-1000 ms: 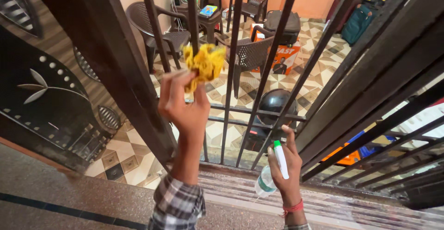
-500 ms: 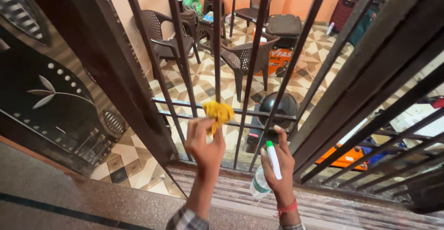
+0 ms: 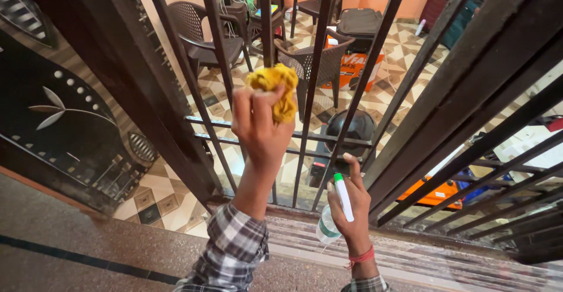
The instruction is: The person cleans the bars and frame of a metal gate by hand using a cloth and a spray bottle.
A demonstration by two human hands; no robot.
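fingers (image 3: 253, 107) press yellow cloth (image 3: 274, 86) against gate bar (image 3: 265, 16).

Patterned tile floor (image 3: 258, 101) behind the bars

On it stood dark plastic chairs (image 3: 199, 39), a small dark table (image 3: 261, 25), a black case (image 3: 359, 22), an orange box (image 3: 355, 69), a round black bin (image 3: 352, 129) and suitcases (image 3: 437, 4) by the far wall

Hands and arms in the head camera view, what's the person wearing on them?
Both hands are bare, no gloves. The left hand comes out of a grey, black and white plaid sleeve. The right hand has a red thread band round the wrist, above a matching plaid cuff.
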